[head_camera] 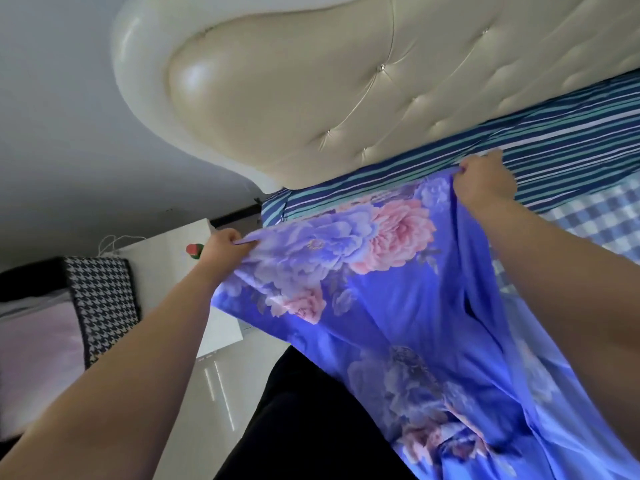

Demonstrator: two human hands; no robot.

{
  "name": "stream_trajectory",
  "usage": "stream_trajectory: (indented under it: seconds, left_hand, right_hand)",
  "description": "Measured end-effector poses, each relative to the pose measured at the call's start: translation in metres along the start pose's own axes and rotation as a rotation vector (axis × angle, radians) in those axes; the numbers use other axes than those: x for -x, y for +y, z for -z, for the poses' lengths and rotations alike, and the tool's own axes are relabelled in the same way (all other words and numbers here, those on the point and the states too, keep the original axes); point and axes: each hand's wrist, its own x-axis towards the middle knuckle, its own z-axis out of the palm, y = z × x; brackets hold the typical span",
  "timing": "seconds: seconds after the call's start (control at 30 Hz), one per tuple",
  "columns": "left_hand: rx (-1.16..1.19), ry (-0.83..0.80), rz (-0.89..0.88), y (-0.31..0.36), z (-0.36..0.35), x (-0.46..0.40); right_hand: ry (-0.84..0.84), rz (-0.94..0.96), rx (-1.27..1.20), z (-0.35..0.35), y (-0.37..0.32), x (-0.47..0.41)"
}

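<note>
- No text, label, brand, number or sign can be read.
- Sheet (pixel 398 306): flower print only, no lettering.
- Bed cover (pixel 554 143): plain stripes.

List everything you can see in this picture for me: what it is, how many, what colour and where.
headboard: one, cream, tufted, top centre
striped sheet: one, blue, teal and white, just below the headboard
checked cloth: one, blue and white, right, beside the striped sheet
floral sheet: one, blue-violet with pink and lilac flowers, held up in the middle
cabinet: one, white, left of the floral sheet
small object: one, red and green, at the cabinet's top
houndstooth cloth: one, black and white, far left
left hand: one, pinches the floral sheet's upper left edge
right hand: one, grips its upper right edge
</note>
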Motion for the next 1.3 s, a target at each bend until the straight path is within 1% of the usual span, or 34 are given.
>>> stream_trajectory:
  seconds: [0.07,0.1,0.13,0.17,0.2,0.23,0.3,0.37,0.43,0.47,0.5,0.53,0.57,0.6,0.63,0.7,0.77,0.83,0.87,0.9,0.97,1.03,1.07,1.1,1.13,1.17,1.23,1.3]
  left_hand:
    - [0.019,-0.116,-0.001,-0.001,0.001,-0.01]
    - [-0.04,-0.183,-0.016,-0.002,0.001,-0.017]
    - [-0.138,-0.242,-0.027,-0.005,0.0,-0.026]
    - [-0.239,-0.265,-0.022,-0.007,-0.002,-0.037]
    - [-0.322,-0.23,-0.007,-0.007,-0.004,-0.046]
    - [-0.4,-0.166,0.016,-0.01,-0.008,-0.056]
    - [-0.442,-0.032,0.085,-0.009,-0.014,-0.075]
    - [-0.484,-0.007,0.181,-0.011,-0.025,-0.097]
    - [-0.44,-0.088,0.251,-0.012,-0.04,-0.113]
    - [-0.312,-0.152,0.304,-0.013,-0.049,-0.121]
    - [-0.087,-0.232,0.383,-0.013,-0.055,-0.126]
    - [0.221,-0.237,0.473,-0.015,-0.062,-0.131]
    - [0.598,-0.221,0.599,-0.021,-0.07,-0.137]
    - [0.92,-0.172,0.701,-0.027,-0.078,-0.143]
    - [1.162,-0.14,0.761,-0.031,-0.085,-0.145]
    - [1.452,0.039,0.774,-0.034,-0.099,-0.148]
    - [1.49,0.293,0.721,-0.029,-0.109,-0.144]
    - [1.306,0.538,0.653,-0.026,-0.119,-0.145]
    - [1.164,0.602,0.619,-0.026,-0.124,-0.149]
    - [1.056,0.607,0.569,-0.028,-0.129,-0.155]
    - [0.919,0.452,0.426,-0.037,-0.141,-0.168]
    - [0.627,0.301,0.331,-0.05,-0.156,-0.18]
    - [0.437,0.255,0.26,-0.055,-0.16,-0.181]
    - [0.223,0.249,0.227,-0.065,-0.164,-0.185]
    - [0.052,0.272,0.178,-0.071,-0.166,-0.187]
    - [-0.063,0.285,0.119,-0.079,-0.167,-0.189]
    - [-0.175,0.321,0.006,-0.094,-0.167,-0.197]
    - [-0.24,0.353,-0.059,-0.102,-0.16,-0.209]
  right_hand:
    - [-0.027,-0.03,-0.029,-0.009,-0.003,-0.012]
    - [-0.07,-0.056,-0.108,-0.017,-0.005,-0.019]
    - [-0.126,-0.102,-0.245,-0.027,-0.009,-0.025]
    - [-0.18,-0.162,-0.429,-0.038,-0.015,-0.031]
    - [-0.21,-0.219,-0.614,-0.05,-0.021,-0.038]
    - [-0.206,-0.265,-0.764,-0.062,-0.026,-0.045]
    - [-0.184,-0.303,-0.949,-0.087,-0.036,-0.06]
    - [-0.184,-0.322,-0.941,-0.109,-0.048,-0.072]
    - [-0.13,-0.278,-0.786,-0.126,-0.06,-0.078]
    - [-0.107,-0.231,-0.711,-0.136,-0.064,-0.082]
    - [-0.093,-0.169,-0.638,-0.146,-0.067,-0.084]
    - [-0.093,-0.118,-0.575,-0.155,-0.07,-0.087]
    - [-0.09,-0.058,-0.496,-0.163,-0.07,-0.089]
    - [-0.065,0.006,-0.411,-0.173,-0.071,-0.09]
    - [-0.035,0.093,-0.317,-0.184,-0.07,-0.092]
    - [-0.006,0.217,-0.198,-0.206,-0.066,-0.094]
    - [-0.033,0.275,-0.096,-0.223,-0.065,-0.095]
    - [-0.076,0.318,-0.014,-0.239,-0.068,-0.1]
    - [-0.098,0.318,0.014,-0.246,-0.071,-0.102]
    - [-0.119,0.302,0.028,-0.252,-0.076,-0.103]
    - [-0.176,0.26,-0.007,-0.266,-0.085,-0.102]
    - [-0.283,0.245,-0.033,-0.285,-0.089,-0.097]
    - [-0.33,0.253,-0.015,-0.294,-0.091,-0.095]
    - [-0.35,0.263,0.007,-0.301,-0.093,-0.092]
    - [-0.34,0.263,0.027,-0.306,-0.094,-0.09]
    - [-0.302,0.259,0.041,-0.309,-0.096,-0.089]
    - [-0.164,0.237,0.044,-0.311,-0.101,-0.092]
    - [-0.017,0.244,0.024,-0.309,-0.105,-0.102]
